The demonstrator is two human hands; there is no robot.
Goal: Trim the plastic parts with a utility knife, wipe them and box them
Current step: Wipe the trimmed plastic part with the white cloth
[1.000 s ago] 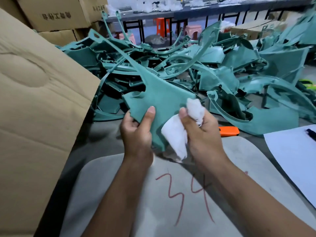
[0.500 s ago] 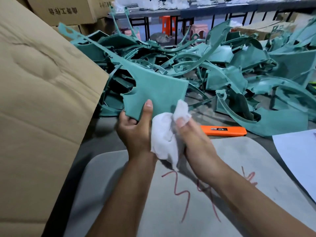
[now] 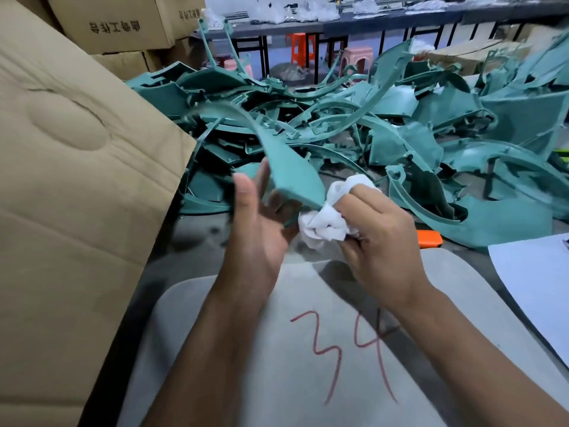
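Head view, from biggest to smallest: big brown cardboard box flap (image 3: 77,195) filling the left of the frame, heap of green plastic parts (image 3: 400,124) across the top and right, grey pad (image 3: 308,349) marked 34 at the bottom, orange utility knife (image 3: 429,238) peeking out low right. Near the middle, one long green part (image 3: 286,167), held from below by left hand (image 3: 261,229) with thumb up, rubbed at its near end by white cloth (image 3: 326,221) bunched in right hand (image 3: 378,238). Looks light, stiff and smooth, maybe a bit slippery, so best held at the wide flat end; heap just behind could catch the thin far end, box flap close on the left.
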